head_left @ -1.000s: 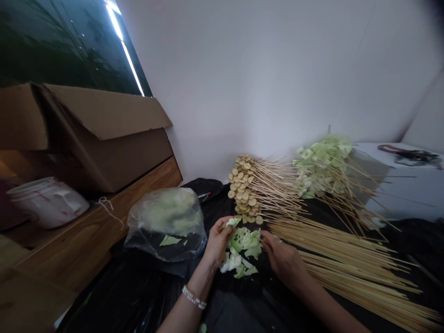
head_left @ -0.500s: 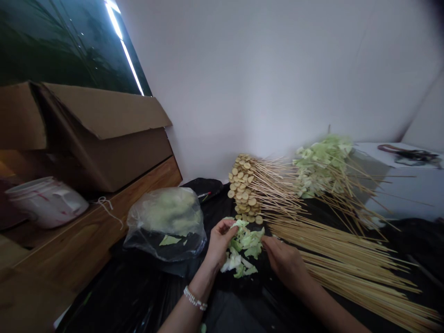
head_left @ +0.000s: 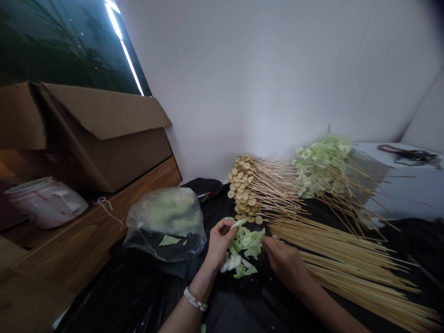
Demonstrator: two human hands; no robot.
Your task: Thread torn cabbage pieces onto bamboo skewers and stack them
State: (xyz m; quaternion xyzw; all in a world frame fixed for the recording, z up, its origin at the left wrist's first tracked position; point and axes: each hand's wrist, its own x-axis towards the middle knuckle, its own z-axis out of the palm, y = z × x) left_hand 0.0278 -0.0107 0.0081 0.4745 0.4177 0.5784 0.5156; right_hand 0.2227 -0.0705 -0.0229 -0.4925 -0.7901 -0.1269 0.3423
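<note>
My left hand (head_left: 219, 243) pinches a pale green cabbage piece (head_left: 239, 223) between thumb and fingers, just above a small heap of torn cabbage (head_left: 244, 253) on the black plastic sheet (head_left: 138, 296). My right hand (head_left: 285, 264) sits at the heap's right edge with its fingertips drawn together, and whatever they hold is too thin to make out. Beyond the hands, a stack of round tan slices on bamboo skewers (head_left: 243, 189) lies beside skewered cabbage pieces (head_left: 321, 164). Bare bamboo skewers (head_left: 350, 263) fan out to my right.
To the left, a clear plastic bag of cabbage (head_left: 164, 223) rests on the sheet. A cardboard box (head_left: 104, 138) sits on a wooden ledge (head_left: 104, 217), with a stained white bucket (head_left: 46, 203) nearby. A white wall rises behind.
My left hand has moved slightly right toward the cabbage heap, and the cabbage piece in its fingers has shifted with it. My right hand has barely moved.
</note>
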